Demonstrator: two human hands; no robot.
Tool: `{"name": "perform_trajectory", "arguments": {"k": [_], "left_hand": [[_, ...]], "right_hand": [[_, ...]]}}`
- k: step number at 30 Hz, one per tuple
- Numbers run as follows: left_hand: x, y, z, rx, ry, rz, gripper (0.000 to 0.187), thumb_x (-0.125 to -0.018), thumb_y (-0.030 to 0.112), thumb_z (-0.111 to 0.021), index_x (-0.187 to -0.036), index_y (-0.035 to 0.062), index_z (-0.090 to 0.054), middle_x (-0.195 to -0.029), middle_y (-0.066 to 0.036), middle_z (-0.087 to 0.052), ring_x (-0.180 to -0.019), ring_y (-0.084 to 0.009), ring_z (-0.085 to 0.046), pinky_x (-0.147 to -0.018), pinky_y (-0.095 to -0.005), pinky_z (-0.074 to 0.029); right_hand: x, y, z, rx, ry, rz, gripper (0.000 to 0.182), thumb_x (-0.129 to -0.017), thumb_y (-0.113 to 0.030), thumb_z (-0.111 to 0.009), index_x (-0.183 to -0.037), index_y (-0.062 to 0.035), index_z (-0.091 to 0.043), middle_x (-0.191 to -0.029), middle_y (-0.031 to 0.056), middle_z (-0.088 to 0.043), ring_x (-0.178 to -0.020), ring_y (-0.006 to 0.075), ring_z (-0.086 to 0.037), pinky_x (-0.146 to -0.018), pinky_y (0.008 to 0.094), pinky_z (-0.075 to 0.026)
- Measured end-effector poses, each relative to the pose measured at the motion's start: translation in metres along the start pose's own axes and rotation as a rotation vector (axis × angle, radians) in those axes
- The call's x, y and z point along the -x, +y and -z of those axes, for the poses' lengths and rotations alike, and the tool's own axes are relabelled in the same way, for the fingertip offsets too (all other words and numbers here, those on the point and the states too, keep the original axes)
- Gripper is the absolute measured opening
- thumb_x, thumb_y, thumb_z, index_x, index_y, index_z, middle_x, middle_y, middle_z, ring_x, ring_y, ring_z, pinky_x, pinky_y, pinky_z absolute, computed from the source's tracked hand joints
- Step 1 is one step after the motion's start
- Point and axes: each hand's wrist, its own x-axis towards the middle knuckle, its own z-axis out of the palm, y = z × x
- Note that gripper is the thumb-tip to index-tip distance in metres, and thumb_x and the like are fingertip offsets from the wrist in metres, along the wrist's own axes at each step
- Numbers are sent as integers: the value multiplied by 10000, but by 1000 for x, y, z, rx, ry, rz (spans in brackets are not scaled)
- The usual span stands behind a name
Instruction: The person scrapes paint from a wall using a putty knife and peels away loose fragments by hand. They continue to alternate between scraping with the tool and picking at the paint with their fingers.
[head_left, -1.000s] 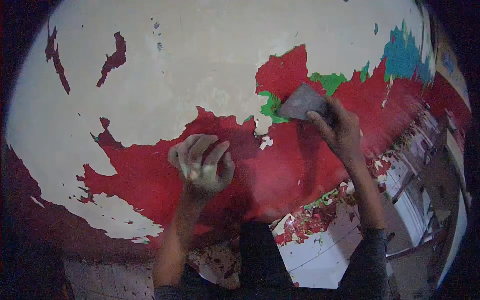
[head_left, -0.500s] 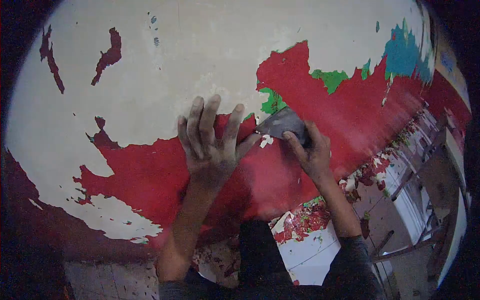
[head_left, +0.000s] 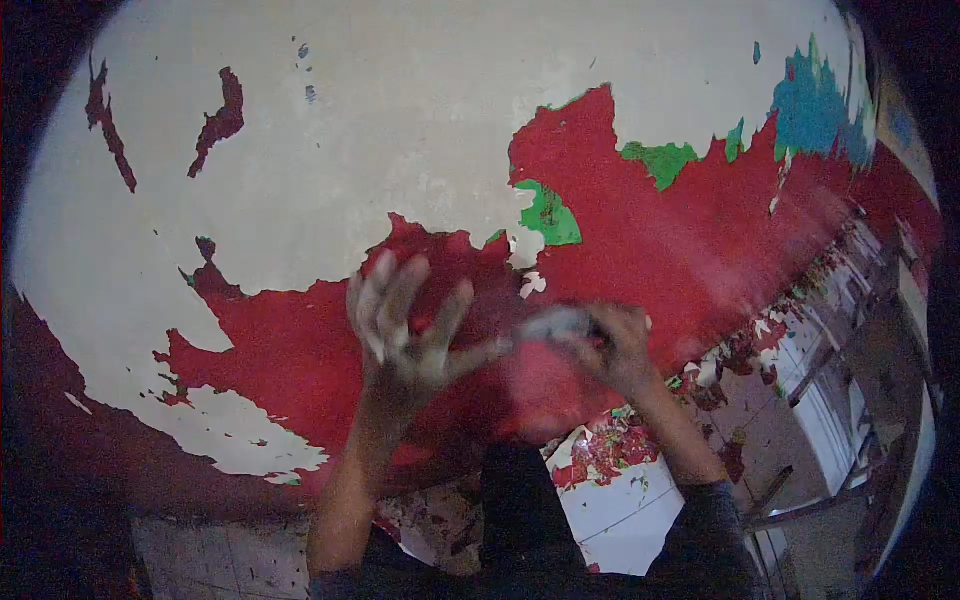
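Note:
My right hand (head_left: pixel 618 345) grips a grey flat scraper (head_left: pixel 555 325), blurred by motion, in front of the red part of the wall (head_left: pixel 680 240). To its left, my left hand (head_left: pixel 405 330) has its fingers spread over the red area and holds nothing; its thumb points at the scraper. Above the scraper, a small loose white flake (head_left: pixel 533 284) clings below a green patch (head_left: pixel 550 218). Cream paint (head_left: pixel 400 110) with a jagged edge covers the upper wall.
Red, green and white paint chips (head_left: pixel 610 450) lie along the foot of the wall on pale floor tiles (head_left: pixel 625 520). A blue patch (head_left: pixel 808 105) shows at the upper right. Dark bars (head_left: pixel 815 515) are at the lower right.
Both hands have moved down the wall. The scraper has come away from the cream paint edge near the green patch and now hangs lower, over the red area.

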Motion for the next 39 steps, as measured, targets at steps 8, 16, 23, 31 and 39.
{"name": "perform_trajectory", "arguments": {"k": [8,16,23,31,39], "left_hand": [[-25,5,11,34,-143,-68,390,-737,383,-679,-1081,206,-627,-1170,-36,-517,-1166,-259,-438,-1001,-503,-249],[-45,-3,-9,-43,17,42,301,-710,158,-616,-1009,184,-645,-1128,-36,-537,-1115,-273,-471,-979,-518,-252],[-44,-7,-4,39,26,33,227,-776,156,-558,-988,123,-629,-1080,-89,-552,-1070,-312,-510,-991,-523,-261],[-46,-5,-6,82,61,54,308,-665,72,-579,-949,174,-640,-1081,-40,-537,-1054,-275,-517,-977,-509,-277],[-41,-16,-7,230,171,-11,201,-803,84,-501,-973,60,-607,-1070,-134,-541,-1015,-327,-519,-890,-477,-394]], "right_hand": [[-3,5,4,-41,239,-400,279,-828,-223,-665,-1002,-18,-590,-741,106,-639,-616,188,-635,-548,316,-492],[-36,-11,-2,68,271,-474,342,-825,-244,-670,-1071,-26,-575,-747,160,-645,-636,213,-654,-563,329,-497],[-45,-6,13,-23,241,-439,365,-808,-237,-689,-1085,-26,-578,-766,174,-651,-681,212,-669,-606,328,-513],[-48,0,36,190,125,-405,394,-804,-308,-680,-1073,-36,-590,-795,174,-661,-706,267,-675,-620,360,-520],[-67,5,50,142,-40,-381,404,-798,-328,-677,-1053,-27,-590,-792,162,-657,-714,273,-662,-622,367,-512]]}}
